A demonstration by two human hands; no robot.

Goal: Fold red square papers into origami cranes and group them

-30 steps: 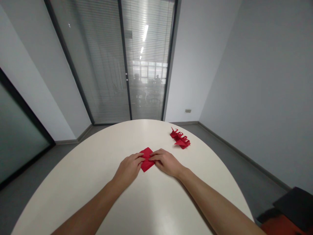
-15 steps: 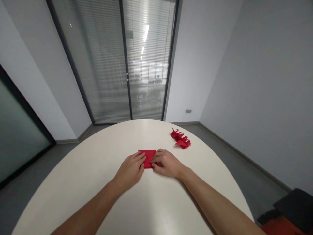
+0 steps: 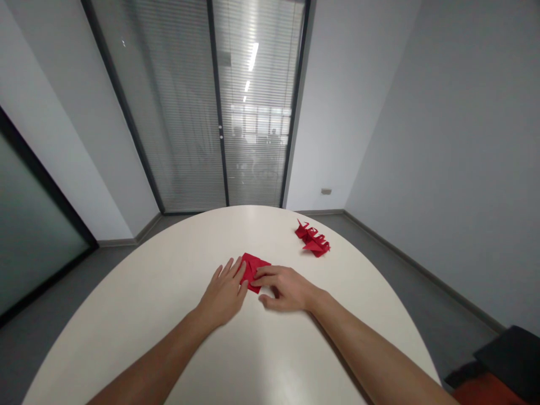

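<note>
A folded square of red paper [image 3: 252, 266] lies on the white table [image 3: 189, 360], turned at an angle to me, with crease lines on its upper face. My left hand [image 3: 225, 289] rests at its left side, fingers spread, the fingertips touching the paper's left edge. From the right, my right hand [image 3: 284, 287] reaches over it, fingertips on the paper and thumb held apart below. Part of the paper is hidden under the fingers. Several red folded paper cranes [image 3: 313, 239] sit in a row farther back on the right.
The table's curved far edge faces a glass partition with blinds [image 3: 257, 152]. A grey wall [image 3: 464, 157] rises on the right. At the lower right, beside the table, is a black and orange object [image 3: 506, 360], perhaps a chair.
The red paper has turned on the table so its corners now point at an angle. My left fingers have spread, and my right thumb has moved away from the paper.
</note>
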